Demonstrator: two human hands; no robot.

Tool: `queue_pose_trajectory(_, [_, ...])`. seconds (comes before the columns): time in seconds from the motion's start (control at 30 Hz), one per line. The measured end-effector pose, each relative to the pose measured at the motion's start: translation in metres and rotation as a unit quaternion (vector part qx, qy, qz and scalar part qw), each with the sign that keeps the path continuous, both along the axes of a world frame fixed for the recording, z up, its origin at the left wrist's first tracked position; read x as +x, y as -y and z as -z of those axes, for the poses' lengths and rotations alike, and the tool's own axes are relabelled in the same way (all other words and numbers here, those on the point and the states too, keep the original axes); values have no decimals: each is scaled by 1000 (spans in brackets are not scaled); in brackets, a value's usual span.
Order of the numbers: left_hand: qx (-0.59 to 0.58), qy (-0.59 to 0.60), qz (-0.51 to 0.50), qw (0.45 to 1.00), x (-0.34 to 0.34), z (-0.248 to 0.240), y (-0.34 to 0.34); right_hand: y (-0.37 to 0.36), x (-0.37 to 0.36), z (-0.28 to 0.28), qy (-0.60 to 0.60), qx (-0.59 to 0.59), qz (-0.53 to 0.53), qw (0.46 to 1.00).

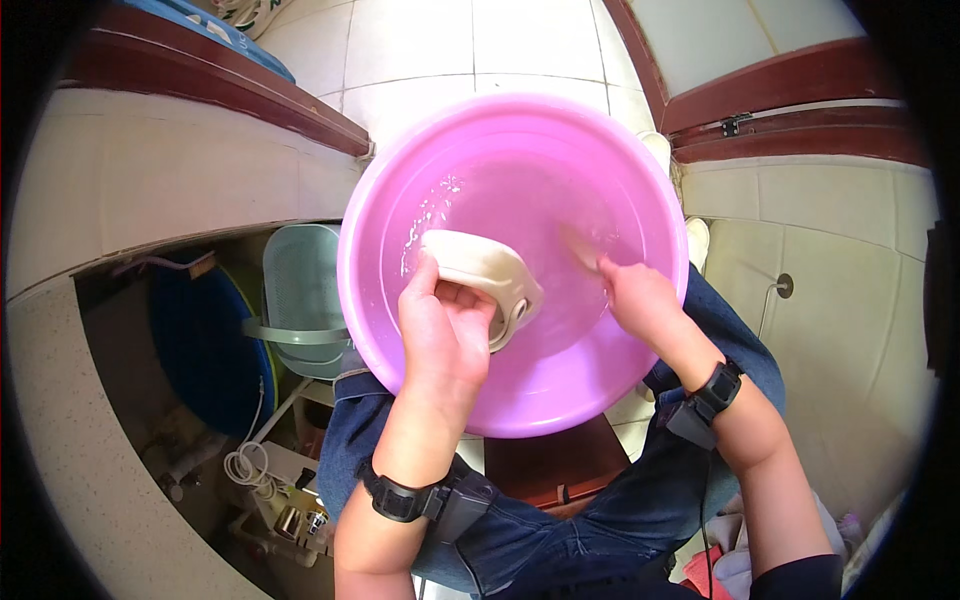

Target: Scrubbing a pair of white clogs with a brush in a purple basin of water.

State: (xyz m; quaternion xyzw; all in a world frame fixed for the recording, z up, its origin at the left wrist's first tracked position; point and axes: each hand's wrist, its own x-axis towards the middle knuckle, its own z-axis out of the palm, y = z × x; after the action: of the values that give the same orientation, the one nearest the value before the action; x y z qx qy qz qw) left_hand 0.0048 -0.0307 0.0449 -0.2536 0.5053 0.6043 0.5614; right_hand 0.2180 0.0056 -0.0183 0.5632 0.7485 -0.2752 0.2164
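A cream, curved, shoe-like item [478, 259] is hanging in the pink basin [560, 412], at or just above the water [520, 190], its long axis running from upper left to lower right. The left hand [443, 325], nearer it, is gripping its near-left side. The right hand [642, 303], lying to its right, is pinching a blurred beige object [578, 247] that is pointing up-left, just beside the item.

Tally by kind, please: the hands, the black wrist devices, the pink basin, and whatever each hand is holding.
Hands: 2 (left hand, right hand)
Black wrist devices: 2, one per arm
Pink basin: 1
Cream clog-like shoe, in the left hand: 1
Pale implement, in the right hand, too blurred to name: 1
Total: 7
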Motion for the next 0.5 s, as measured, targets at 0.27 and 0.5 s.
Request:
queue_pose_trajectory(0.27, [-16, -42, 35, 998, -4, 16, 3, -5, -18, -28, -164, 25, 42, 985])
queue_pose_trajectory(0.5, [2, -35, 84, 996, 8, 21, 1, 4, -25, -73, -332, 161, -17, 929])
